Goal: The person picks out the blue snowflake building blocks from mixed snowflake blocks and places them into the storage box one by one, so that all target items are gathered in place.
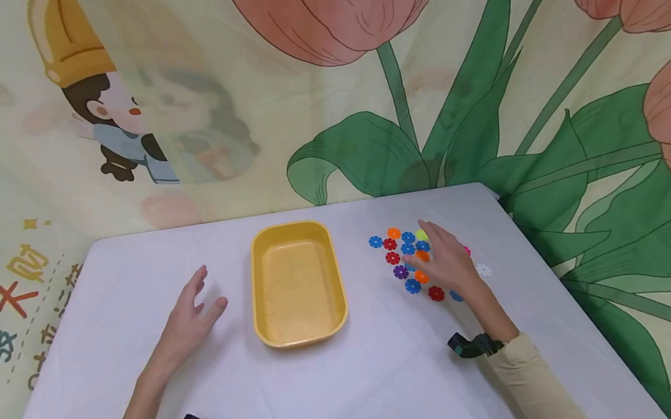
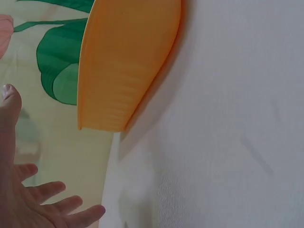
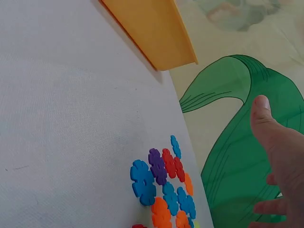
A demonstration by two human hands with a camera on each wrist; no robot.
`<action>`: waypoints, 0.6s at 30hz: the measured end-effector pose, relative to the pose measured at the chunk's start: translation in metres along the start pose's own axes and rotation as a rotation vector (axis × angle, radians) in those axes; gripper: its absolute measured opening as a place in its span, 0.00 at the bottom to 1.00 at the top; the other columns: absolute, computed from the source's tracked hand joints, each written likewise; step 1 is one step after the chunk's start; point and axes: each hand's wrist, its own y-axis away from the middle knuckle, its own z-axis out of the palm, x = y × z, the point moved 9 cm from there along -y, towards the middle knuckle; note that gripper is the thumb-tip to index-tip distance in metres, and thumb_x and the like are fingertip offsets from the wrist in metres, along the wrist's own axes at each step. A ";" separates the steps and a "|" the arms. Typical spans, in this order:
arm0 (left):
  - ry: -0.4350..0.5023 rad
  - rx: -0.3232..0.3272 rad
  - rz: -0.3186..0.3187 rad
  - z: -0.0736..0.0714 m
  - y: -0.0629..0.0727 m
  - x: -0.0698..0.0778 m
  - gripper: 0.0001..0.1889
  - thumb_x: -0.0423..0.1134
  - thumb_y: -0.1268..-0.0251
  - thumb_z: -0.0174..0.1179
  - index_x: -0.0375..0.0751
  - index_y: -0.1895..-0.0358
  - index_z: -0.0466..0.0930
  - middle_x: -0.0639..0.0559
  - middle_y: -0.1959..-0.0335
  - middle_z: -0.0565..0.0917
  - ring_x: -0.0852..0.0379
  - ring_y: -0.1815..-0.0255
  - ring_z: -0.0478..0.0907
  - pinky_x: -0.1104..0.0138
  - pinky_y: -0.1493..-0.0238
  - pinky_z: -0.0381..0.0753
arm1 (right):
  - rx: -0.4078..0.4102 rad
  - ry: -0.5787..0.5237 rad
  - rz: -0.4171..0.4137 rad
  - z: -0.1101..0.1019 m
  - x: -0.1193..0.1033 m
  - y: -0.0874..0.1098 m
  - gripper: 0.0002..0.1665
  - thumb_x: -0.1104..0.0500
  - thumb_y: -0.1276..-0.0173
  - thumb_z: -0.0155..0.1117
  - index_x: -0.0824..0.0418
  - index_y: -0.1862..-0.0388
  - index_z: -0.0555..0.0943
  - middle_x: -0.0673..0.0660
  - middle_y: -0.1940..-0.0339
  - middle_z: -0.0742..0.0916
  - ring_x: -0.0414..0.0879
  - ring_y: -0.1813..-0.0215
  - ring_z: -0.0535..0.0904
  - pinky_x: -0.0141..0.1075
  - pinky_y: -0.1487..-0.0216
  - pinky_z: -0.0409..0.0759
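Observation:
My right hand (image 1: 447, 259) hovers over a scatter of flower-shaped plastic discs, its fingers loosely extended and nothing held. Among those discs are a purple one (image 1: 401, 272), a dark red one (image 1: 436, 293) and a blue one (image 1: 413, 286); the hand hides some of the others. To the left of a yellow rectangular tray (image 1: 302, 339), my left hand (image 1: 188, 320) is held in the air with fingers spread and holds nothing. In the right wrist view, the right hand (image 3: 280, 156) appears beside the discs, thumb raised. The left wrist view has the left hand (image 2: 40, 199) apart from the tray's side (image 2: 128, 61).
A white cloth (image 1: 377, 388) covers the table. Behind it hangs a curtain printed with tulips (image 1: 339, 14) and a cartoon figure. One white disc (image 1: 483, 270) lies to the right of my right hand. Each wrist wears a black camera.

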 end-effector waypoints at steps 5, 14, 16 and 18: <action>0.084 -0.046 -0.005 0.015 0.000 0.005 0.42 0.47 0.30 0.56 0.39 0.22 0.42 0.33 0.24 0.55 0.30 0.27 0.58 0.43 0.37 0.71 | -0.011 -0.090 0.024 0.001 0.006 -0.002 0.56 0.38 0.43 0.69 0.58 0.23 0.56 0.67 0.25 0.64 0.67 0.26 0.60 0.65 0.42 0.73; 0.174 -0.058 0.016 0.027 -0.005 0.019 0.38 0.46 0.28 0.53 0.42 0.22 0.45 0.36 0.24 0.57 0.34 0.28 0.62 0.42 0.38 0.72 | -0.047 -0.181 0.052 0.003 0.010 -0.004 0.55 0.38 0.42 0.68 0.58 0.23 0.57 0.68 0.25 0.64 0.67 0.26 0.60 0.64 0.43 0.75; 0.193 -0.058 0.011 0.029 -0.007 0.020 0.38 0.46 0.28 0.53 0.42 0.22 0.46 0.36 0.24 0.57 0.34 0.28 0.62 0.42 0.38 0.72 | -0.056 -0.189 0.057 0.004 0.011 -0.004 0.54 0.38 0.41 0.67 0.58 0.23 0.57 0.68 0.25 0.64 0.67 0.26 0.60 0.64 0.43 0.75; 0.217 -0.061 0.003 0.032 -0.008 0.020 0.38 0.47 0.28 0.54 0.43 0.22 0.46 0.37 0.24 0.56 0.35 0.27 0.62 0.43 0.38 0.73 | -0.060 -0.194 0.059 0.005 0.013 -0.004 0.54 0.37 0.41 0.67 0.58 0.23 0.57 0.69 0.26 0.65 0.67 0.26 0.61 0.63 0.43 0.76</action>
